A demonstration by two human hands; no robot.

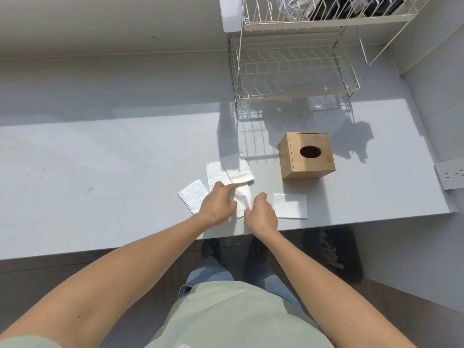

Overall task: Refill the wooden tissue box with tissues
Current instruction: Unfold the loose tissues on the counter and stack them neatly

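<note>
The wooden tissue box (307, 154) stands on the grey counter (100, 172), lid on, its dark oval slot facing up with nothing in it. Several folded white tissues lie to its left and front: one at the far left (192, 195), two overlapping behind my hands (237, 168), one alone at the right (291, 205). Between my hands lies another folded tissue (243, 200). My left hand (218, 203) pinches its left edge with curled fingers. My right hand (261, 213) grips its lower right corner.
A white wire dish rack (296, 71) with two tiers stands behind the box, casting shadows on the counter. A wall socket (450, 175) sits at the right. Below the counter's front edge stands a dark bin (334, 254) beside my feet.
</note>
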